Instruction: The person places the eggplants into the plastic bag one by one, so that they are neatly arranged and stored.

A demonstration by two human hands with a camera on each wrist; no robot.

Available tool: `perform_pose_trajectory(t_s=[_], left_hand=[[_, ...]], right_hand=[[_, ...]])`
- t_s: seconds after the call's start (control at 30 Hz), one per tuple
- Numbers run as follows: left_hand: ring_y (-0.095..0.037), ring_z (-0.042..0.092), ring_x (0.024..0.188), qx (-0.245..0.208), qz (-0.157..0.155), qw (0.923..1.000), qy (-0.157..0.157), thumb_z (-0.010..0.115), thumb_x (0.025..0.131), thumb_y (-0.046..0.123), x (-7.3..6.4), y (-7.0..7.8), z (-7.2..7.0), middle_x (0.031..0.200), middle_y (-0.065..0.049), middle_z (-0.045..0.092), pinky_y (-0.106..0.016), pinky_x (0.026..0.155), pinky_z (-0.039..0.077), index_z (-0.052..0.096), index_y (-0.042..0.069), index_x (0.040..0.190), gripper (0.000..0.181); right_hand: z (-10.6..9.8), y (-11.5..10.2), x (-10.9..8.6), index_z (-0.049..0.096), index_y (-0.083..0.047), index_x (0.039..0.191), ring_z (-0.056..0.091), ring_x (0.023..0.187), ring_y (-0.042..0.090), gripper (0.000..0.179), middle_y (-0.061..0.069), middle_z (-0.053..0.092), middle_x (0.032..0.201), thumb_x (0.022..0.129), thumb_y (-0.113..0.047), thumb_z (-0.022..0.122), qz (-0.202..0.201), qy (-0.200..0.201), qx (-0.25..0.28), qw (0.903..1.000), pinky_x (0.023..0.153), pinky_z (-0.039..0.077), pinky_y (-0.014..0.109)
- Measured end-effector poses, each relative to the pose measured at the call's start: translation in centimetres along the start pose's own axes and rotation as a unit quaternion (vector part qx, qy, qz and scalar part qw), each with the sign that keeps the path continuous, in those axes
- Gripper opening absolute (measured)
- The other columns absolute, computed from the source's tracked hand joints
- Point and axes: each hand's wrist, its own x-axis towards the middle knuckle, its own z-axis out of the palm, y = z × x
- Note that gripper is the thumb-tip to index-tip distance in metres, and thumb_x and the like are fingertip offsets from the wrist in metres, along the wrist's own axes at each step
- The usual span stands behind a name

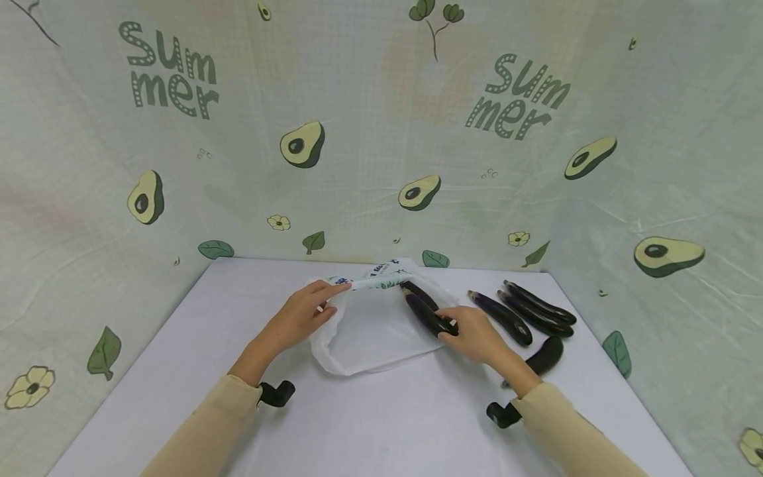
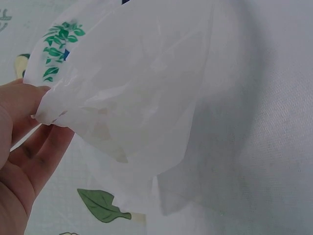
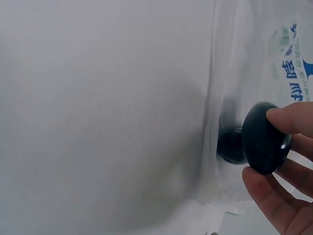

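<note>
While my left hand (image 1: pixel 310 310) pinches the white bag (image 1: pixel 375 339) open, my right hand (image 1: pixel 473 334), fingers curled, grips an eggplant (image 1: pixel 424 314) at its mouth; a second eggplant (image 3: pixel 231 147) appears already inside, with four eggplants (image 1: pixel 502 317) outside, right of that hand.

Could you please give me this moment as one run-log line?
left hand: pinches white bag; right hand: holds eggplant; second eggplant: beside held one; four more eggplants: on table, right of bag
</note>
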Motion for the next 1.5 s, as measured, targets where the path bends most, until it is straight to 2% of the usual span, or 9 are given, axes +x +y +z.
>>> perform_pose_trajectory(t_s=[0.17,0.37,0.57,0.63,0.8,0.93,1.17,1.5], left_hand=[[-0.013,0.058,0.094,-0.001,-0.005,1.0,0.0,0.076,0.099,0.007,-0.1,0.0,-0.1,0.12,0.0,0.064,-0.025,0.076,0.055,0.058,0.027,0.155,0.062],[-0.013,0.058,0.094,-0.002,-0.001,1.0,0.001,0.075,0.1,0.007,-0.2,0.0,-0.2,0.121,0.0,0.064,-0.025,0.076,0.055,0.057,0.026,0.156,0.062],[-0.012,0.058,0.093,-0.007,0.01,0.9999,0.003,0.074,0.1,0.006,-0.2,0.0,-0.2,0.118,0.001,0.064,-0.026,0.075,0.054,0.057,0.026,0.156,0.062],[-0.012,0.058,0.093,-0.006,0.011,0.9999,0.002,0.074,0.1,0.006,-0.2,-0.1,-0.2,0.118,0.001,0.063,-0.026,0.075,0.054,0.057,0.026,0.155,0.061],[-0.013,0.058,0.092,-0.005,0.006,1.0,0.001,0.074,0.1,0.005,-0.2,0.0,-0.1,0.118,0.001,0.063,-0.026,0.075,0.055,0.057,0.027,0.155,0.062],[-0.013,0.058,0.092,-0.004,0.003,1.0,0.0,0.074,0.1,0.005,-0.2,0.1,-0.1,0.118,0.001,0.063,-0.026,0.075,0.055,0.057,0.027,0.155,0.062],[-0.012,0.057,0.09,-0.002,0.016,0.9999,0.007,0.075,0.099,0.004,-0.3,0.0,0.0,0.119,-0.001,0.065,-0.025,0.074,0.054,0.058,0.023,0.155,0.062],[-0.013,0.058,0.093,-0.002,0.009,1.0,0.001,0.075,0.1,0.006,-0.3,0.1,0.0,0.12,0.0,0.064,-0.026,0.076,0.055,0.058,0.026,0.155,0.061]], right_hand=[[0.3,-0.7,0.5,0.073,-0.004,0.133,0.067,0.087,0.018,0.046,0.011,0.076,0.116,0.09,-0.015,0.085,0.006,-0.007,0.016,0.9998,0.077,0.057,0.041],[0.7,-1.1,1.0,0.073,-0.003,0.133,0.072,0.108,0.033,0.045,0.016,0.074,0.126,0.091,-0.015,0.083,0.017,-0.007,0.02,0.9996,0.09,0.059,0.051],[1.3,-1.0,1.5,0.075,-0.005,0.13,0.072,0.096,0.027,0.044,0.016,0.075,0.122,0.088,-0.014,0.085,0.021,0.005,0.022,0.9995,0.084,0.059,0.047],[1.4,-1.0,1.6,0.076,-0.005,0.13,0.071,0.097,0.028,0.043,0.016,0.075,0.122,0.088,-0.014,0.084,0.02,0.006,0.026,0.9994,0.084,0.058,0.048],[1.9,-1.2,1.7,0.076,-0.006,0.13,0.07,0.115,0.035,0.043,0.016,0.074,0.127,0.089,-0.016,0.084,0.032,0.002,0.037,0.9988,0.095,0.057,0.053],[2.3,-1.2,1.7,0.076,-0.006,0.13,0.067,0.123,0.039,0.043,0.016,0.074,0.128,0.089,-0.016,0.084,0.042,0.004,0.036,0.9985,0.101,0.054,0.055],[3.2,-1.0,1.9,0.076,-0.005,0.128,0.069,0.115,0.038,0.041,0.019,0.074,0.122,0.089,-0.012,0.085,0.049,0.018,0.038,0.9979,0.097,0.056,0.055],[4.0,-1.0,2.3,0.072,-0.004,0.134,0.065,0.126,0.04,0.045,0.019,0.072,0.131,0.091,-0.013,0.083,0.074,0.029,0.054,0.9953,0.106,0.052,0.055]])
